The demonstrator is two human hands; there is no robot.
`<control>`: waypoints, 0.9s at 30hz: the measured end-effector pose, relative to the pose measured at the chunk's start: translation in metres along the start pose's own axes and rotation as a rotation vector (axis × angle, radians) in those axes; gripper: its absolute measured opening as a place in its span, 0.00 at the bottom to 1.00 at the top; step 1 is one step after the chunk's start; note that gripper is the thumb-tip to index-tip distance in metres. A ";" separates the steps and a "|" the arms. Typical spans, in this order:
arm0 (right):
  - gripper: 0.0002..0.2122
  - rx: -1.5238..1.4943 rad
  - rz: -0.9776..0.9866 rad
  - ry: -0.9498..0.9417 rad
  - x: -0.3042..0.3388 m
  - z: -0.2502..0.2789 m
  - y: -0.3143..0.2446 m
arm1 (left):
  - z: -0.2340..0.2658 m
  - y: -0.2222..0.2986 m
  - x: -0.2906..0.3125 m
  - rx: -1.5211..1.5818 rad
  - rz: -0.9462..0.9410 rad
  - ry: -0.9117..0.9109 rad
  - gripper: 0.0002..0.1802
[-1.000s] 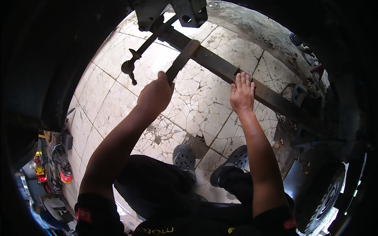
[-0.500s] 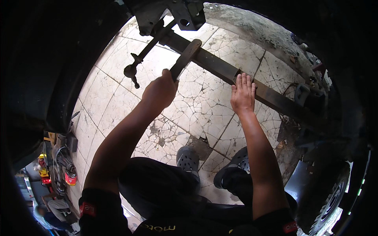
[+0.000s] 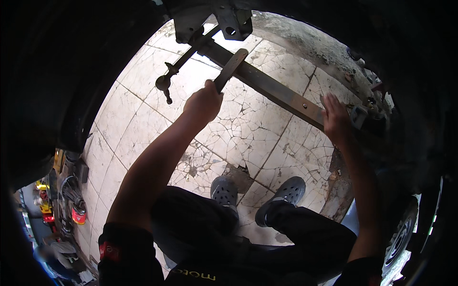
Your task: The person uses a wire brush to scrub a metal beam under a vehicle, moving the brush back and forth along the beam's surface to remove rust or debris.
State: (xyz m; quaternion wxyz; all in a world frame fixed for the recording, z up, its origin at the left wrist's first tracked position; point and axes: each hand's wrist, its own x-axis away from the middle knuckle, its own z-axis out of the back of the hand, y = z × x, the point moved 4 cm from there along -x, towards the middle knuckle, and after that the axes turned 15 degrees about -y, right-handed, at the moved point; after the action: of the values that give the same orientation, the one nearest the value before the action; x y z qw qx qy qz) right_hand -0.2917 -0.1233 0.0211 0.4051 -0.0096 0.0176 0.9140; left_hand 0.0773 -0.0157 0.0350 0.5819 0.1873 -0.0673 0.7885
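My left hand [image 3: 204, 104] is closed round the lower end of a flat metal bar [image 3: 231, 69] with a rounded tip. The bar's upper part lies against or over a long dark steel beam [image 3: 272, 91] that looks like a leaf spring and slants from upper left to lower right. A small round stud [image 3: 305, 106] stands out on a rusty patch of the beam. My right hand [image 3: 337, 119], slightly blurred, is at the beam's right part with fingers stretched out and nothing visibly held. Whether its palm touches the beam I cannot tell.
A rod with a ball joint [image 3: 163, 83] hangs left of my left hand, below a metal bracket [image 3: 234, 26]. Dark vehicle parts surround the view. Cracked tiles [image 3: 267, 138] lie below. A wheel [image 3: 401, 238] is at lower right; a red can [image 3: 78, 215] and another person are at lower left.
My right hand has moved right along the beam, uncovering the stud and rusty patch. My left hand keeps its grip on the flat bar. The view has shifted a little.
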 end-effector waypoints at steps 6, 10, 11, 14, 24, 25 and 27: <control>0.20 0.149 -0.297 -0.106 0.078 -0.025 0.028 | 0.002 0.013 -0.024 0.175 -0.032 0.091 0.20; 0.20 0.293 -0.415 -0.202 0.104 -0.035 0.046 | -0.019 0.005 0.036 0.077 -0.001 -0.048 0.19; 0.20 0.295 -0.425 -0.189 0.106 -0.042 0.050 | -0.026 0.000 0.039 0.058 -0.026 -0.024 0.19; 0.20 0.284 -0.452 -0.166 0.101 -0.054 0.060 | -0.015 0.005 0.028 0.078 -0.022 -0.032 0.20; 0.20 0.153 -0.500 -0.263 0.094 -0.050 0.059 | -0.014 0.060 -0.021 -0.048 -0.091 -0.106 0.20; 0.20 0.167 -0.505 -0.261 0.094 -0.052 0.060 | -0.014 0.058 -0.010 -0.069 -0.095 -0.140 0.21; 0.20 0.180 -0.511 -0.255 0.092 -0.052 0.059 | -0.011 0.048 0.006 0.003 -0.022 -0.190 0.21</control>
State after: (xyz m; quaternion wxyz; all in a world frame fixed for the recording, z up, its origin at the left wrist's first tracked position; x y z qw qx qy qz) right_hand -0.3966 -0.0969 -0.0328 0.6201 0.1369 0.0444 0.7712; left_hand 0.0280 -0.0219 0.0324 0.5813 0.2628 -0.1189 0.7608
